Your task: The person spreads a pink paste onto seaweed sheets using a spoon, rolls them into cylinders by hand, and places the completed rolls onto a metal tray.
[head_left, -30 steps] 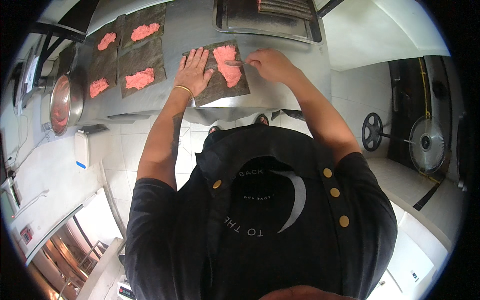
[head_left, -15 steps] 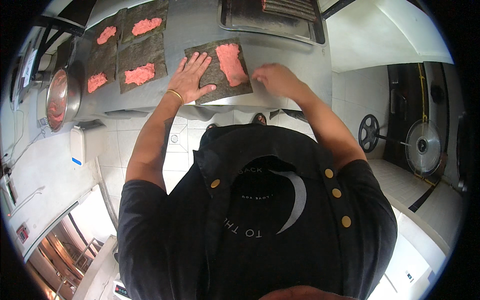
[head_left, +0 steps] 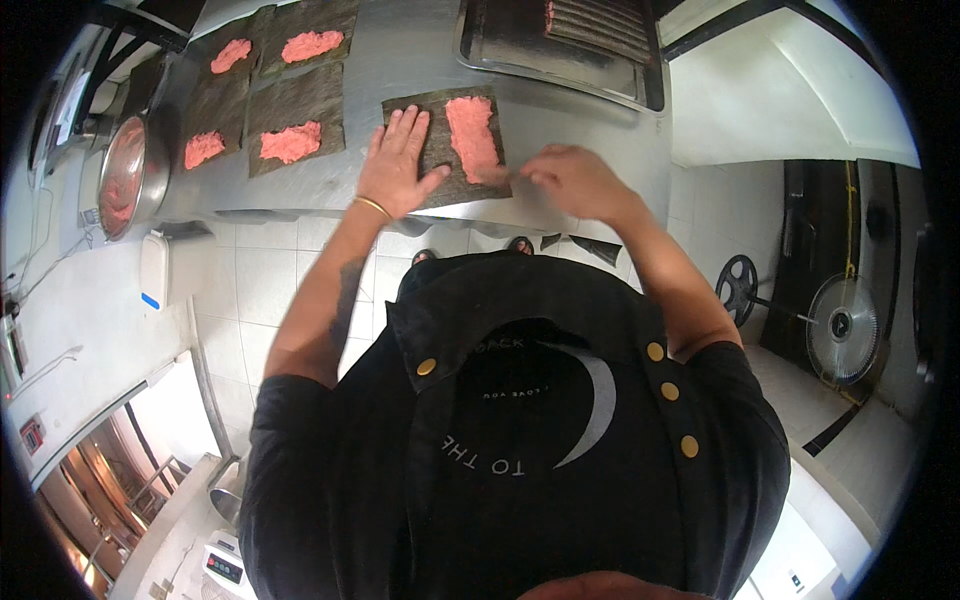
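Dark green, rectangular seaweed-like sheet (head_left: 438, 145) at the upper middle of the frame, soft pink paste (head_left: 471, 135) down its right side, left hand (head_left: 398, 168) flat on it with fingers spread wide! Right hand (head_left: 578, 181) looks pinched on a blurred metal spoon (head_left: 496, 174) by the paste's lower end: press too hard and the thin sheet might tear, or paste could smear onto the grey metal surface (head_left: 595, 125).

The table (head_left: 400, 50) is of grey metal. On it, several dark sheets (head_left: 300, 95) lie at the left, another sheet (head_left: 439, 140) near the front edge, and a tray (head_left: 505, 45) at the far right.
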`<action>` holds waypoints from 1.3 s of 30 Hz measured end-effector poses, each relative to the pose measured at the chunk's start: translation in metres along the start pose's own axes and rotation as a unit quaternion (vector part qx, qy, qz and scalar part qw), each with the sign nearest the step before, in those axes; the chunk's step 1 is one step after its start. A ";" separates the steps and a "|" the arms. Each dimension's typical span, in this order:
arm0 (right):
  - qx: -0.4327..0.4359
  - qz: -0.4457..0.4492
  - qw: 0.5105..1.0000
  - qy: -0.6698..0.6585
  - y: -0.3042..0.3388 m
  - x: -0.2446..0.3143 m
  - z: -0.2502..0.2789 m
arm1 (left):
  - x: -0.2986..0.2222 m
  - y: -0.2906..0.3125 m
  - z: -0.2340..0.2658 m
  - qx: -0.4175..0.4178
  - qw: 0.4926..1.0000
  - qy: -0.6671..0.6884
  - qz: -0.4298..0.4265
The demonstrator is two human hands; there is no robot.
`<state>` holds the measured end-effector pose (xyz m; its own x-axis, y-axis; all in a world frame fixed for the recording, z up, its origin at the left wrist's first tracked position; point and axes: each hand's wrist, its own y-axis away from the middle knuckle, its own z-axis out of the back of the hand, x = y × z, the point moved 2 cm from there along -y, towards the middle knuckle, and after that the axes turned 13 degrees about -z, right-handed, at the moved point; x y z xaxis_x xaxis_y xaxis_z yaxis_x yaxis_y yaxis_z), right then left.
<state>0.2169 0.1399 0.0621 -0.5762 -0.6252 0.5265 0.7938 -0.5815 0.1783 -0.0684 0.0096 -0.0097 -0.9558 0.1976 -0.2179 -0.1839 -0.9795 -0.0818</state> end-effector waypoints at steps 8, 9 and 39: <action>-0.018 0.037 0.990 0.135 -0.057 0.006 0.003 | -0.042 0.013 -0.024 0.028 0.997 -0.030 0.070; -0.019 0.029 0.986 0.162 -0.062 0.002 0.001 | -0.038 0.015 -0.020 0.040 0.997 -0.030 0.054; -0.126 0.033 0.985 0.109 -0.076 -0.049 0.023 | -0.110 0.072 -0.028 -0.056 0.998 0.006 -0.023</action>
<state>0.1895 0.2266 0.0423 -0.5750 -0.7467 0.3344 0.7730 -0.6298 -0.0769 0.0298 -0.0817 -0.0188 -0.9438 0.2435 -0.2235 -0.2000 -0.9591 -0.2003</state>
